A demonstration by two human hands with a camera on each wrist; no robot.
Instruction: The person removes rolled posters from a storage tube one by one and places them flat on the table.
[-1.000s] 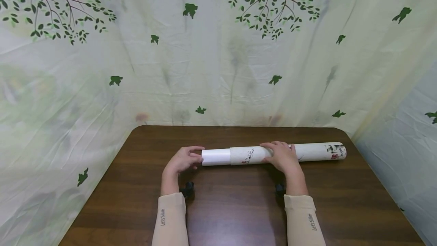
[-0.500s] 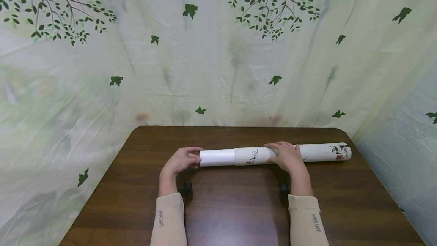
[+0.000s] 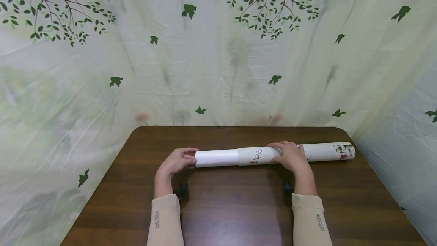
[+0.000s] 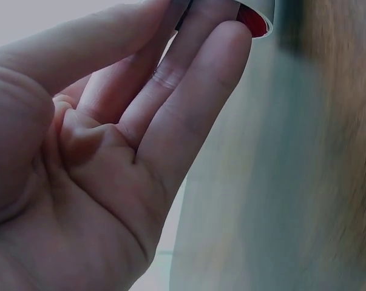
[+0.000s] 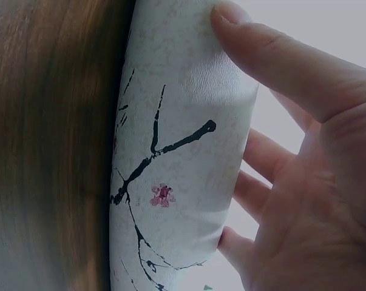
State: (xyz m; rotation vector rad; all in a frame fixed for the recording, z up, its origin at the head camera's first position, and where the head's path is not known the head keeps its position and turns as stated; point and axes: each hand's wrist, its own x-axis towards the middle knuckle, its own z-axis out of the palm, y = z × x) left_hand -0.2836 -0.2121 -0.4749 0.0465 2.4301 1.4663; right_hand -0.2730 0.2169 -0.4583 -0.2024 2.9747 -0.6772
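One printed tube is clasped by the spread right grip. Its plain end is pinched by the left grip.

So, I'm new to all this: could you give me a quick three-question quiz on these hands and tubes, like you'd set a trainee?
1. True or false: the left hand is on the printed tube.

2. Pick one. In the right wrist view, the flower beside the dark branch is:
A) blue
B) yellow
C) pinkish red

3. Fill the blank (wider or narrower): the plain white tube, poking out of the printed tube, is the ____ of the two.

Key:
1. False; it is at the end of the plain white tube.
2. C
3. narrower
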